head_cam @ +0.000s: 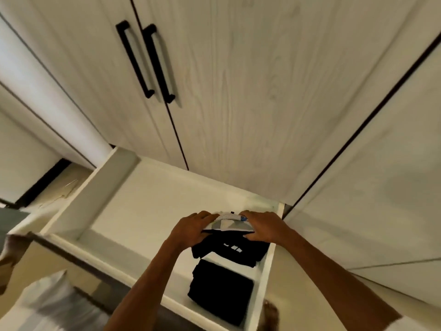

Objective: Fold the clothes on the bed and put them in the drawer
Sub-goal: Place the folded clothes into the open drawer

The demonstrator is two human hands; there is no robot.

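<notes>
- Shirt (231,223), folded, pale with a striped collar: you hold it over the right end of the open drawer (100,187), above a black top (235,249) and another dark folded garment (220,292).
- Left hand (191,231) and right hand (263,226) grip its two sides, fingers curled on the cloth.
- Judged light, soft and floppy; support both edges so the fold holds.

A folded shirt (230,222) is held between the left hand (191,231) and right hand (265,229) over the open drawer (148,211), above two folded garments (222,290) stacked along its right side, below cabinet doors (214,91).
</notes>
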